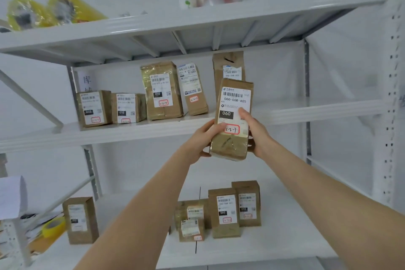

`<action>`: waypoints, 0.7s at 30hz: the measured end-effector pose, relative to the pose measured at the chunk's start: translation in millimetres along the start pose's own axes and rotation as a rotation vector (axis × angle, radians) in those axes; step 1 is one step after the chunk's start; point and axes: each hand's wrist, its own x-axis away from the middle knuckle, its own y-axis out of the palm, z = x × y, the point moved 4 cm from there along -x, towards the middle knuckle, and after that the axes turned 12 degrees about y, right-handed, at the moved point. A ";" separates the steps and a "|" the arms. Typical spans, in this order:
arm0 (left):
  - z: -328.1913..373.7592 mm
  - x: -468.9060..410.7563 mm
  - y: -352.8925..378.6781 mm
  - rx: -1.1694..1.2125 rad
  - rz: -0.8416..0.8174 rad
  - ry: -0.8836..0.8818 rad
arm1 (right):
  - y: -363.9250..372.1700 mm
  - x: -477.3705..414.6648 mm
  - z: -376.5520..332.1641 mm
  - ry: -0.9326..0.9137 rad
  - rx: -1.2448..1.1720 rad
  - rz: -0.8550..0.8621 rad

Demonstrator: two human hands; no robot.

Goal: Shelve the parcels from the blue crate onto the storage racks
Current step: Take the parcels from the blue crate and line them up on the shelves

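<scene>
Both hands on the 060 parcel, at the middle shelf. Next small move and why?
Probably lift the 060 parcel slightly and ease it forward onto the middle shelf, right of the tall parcel. The left hand and right hand grip its lower end, its base hangs below the shelf's front edge, and the row's right end looks bare.

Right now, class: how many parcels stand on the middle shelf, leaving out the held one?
5. Two low parcels at left, two taller parcels mid-shelf, one tall parcel at right, partly behind the held parcel. More may hide behind it.
</scene>
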 end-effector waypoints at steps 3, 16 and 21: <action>21.0 -13.9 21.3 0.020 0.002 0.065 | -21.6 3.3 -23.7 -0.055 -0.011 0.030; 111.3 -103.9 142.4 0.169 0.087 0.276 | -140.2 -21.3 -137.3 -0.248 -0.013 0.039; 117.5 -139.4 161.5 0.198 0.209 0.331 | -166.2 -43.3 -157.0 -0.301 0.280 0.086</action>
